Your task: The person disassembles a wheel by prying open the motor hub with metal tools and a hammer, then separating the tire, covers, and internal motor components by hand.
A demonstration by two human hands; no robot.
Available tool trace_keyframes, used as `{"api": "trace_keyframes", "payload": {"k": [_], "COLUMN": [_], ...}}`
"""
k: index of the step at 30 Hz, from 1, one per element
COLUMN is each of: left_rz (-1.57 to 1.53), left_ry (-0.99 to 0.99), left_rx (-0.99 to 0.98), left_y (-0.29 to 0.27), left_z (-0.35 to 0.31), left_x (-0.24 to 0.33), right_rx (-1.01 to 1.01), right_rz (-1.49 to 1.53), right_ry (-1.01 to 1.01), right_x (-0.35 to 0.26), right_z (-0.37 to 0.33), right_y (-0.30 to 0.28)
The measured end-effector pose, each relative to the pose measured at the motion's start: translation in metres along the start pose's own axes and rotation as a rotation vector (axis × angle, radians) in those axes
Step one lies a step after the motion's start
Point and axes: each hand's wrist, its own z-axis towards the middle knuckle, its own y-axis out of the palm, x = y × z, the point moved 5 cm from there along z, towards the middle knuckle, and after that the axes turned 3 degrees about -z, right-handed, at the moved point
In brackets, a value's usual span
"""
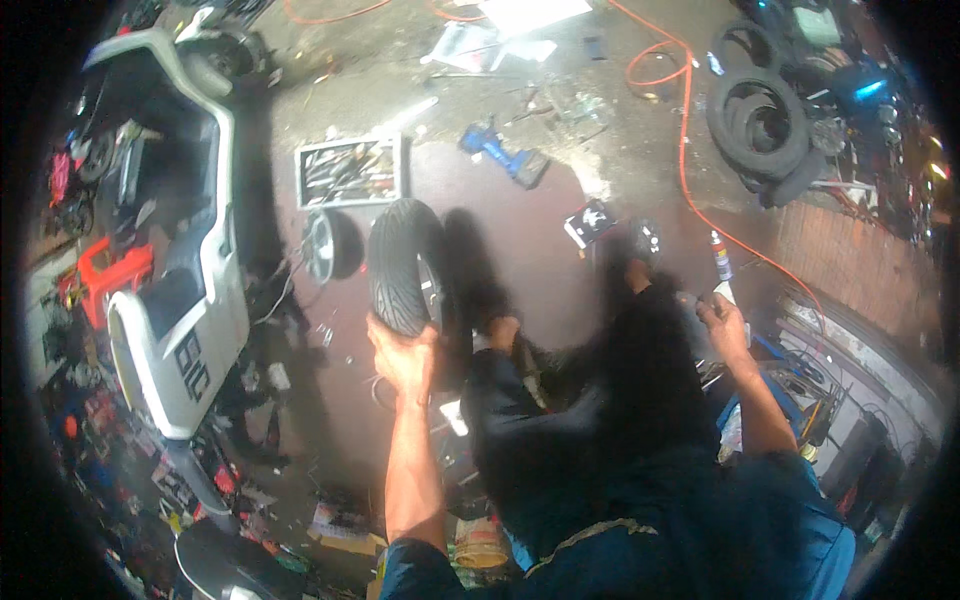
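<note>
A small black tyre (405, 265) stands upright on the floor in front of me, its tread facing me. My left hand (405, 355) is closed around its near end, thumb on the right side. On my right, my right hand (725, 325) is closed, with a small whitish piece (726, 292) showing at its fingers; what it grips is unclear. Just beyond those fingers is a slim bottle or can (720, 255) with a dark and red label. A round metal part (320, 248), like a wheel hub or rim, lies left of the tyre.
A tray of hand tools (352, 172) lies beyond the tyre, with a blue cordless power tool (503, 157) to its right. A white vehicle body (190, 340) fills the left side. Stacked tyres (758, 125) stand at far right; an orange hose (686, 130) crosses the floor.
</note>
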Motion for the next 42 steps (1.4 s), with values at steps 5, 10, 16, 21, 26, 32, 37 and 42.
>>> {"api": "trace_keyframes", "payload": {"k": [5, 10, 16, 21, 26, 32, 37, 42], "left_rz": [-0.072, -0.441, -0.878, -1.190, -1.311, -1.364, -1.180, -1.192], "left_ry": [-0.056, -0.170, -0.274, -0.308, -0.640, -0.645, -0.711, -0.683], "left_rx": [0.002, -0.075, -0.038, -0.106, 0.082, -0.324, -0.400, -0.416], "left_y": [0.068, 0.147, 0.316, 0.472, 0.560, 0.632, 0.643, 0.649], "left_z": [-0.028, -0.036, -0.008, -0.010, -0.024, -0.041, -0.041, -0.040], "left_x": [0.116, 0.222, 0.287, 0.315, 0.296, 0.200, 0.165, 0.163], "right_rx": [0.109, -0.082, 0.052, 0.086, -0.101, -0.208, -0.422, -0.354], "right_rz": [0.194, 0.390, 0.545, 0.452, 0.215, 0.267, 0.065, 0.123], "right_ry": [-0.230, -0.182, -0.091, 0.036, 0.191, 0.294, 0.404, 0.382], "right_x": [-0.008, 0.006, 0.104, 0.151, 0.242, 0.323, 0.319, 0.319], "right_z": [0.068, 0.112, 0.171, 0.215, 0.220, 0.204, 0.221, 0.223], "right_y": [-0.008, -0.012, -0.036, -0.055, -0.033, -0.004, 0.015, 0.029]}}
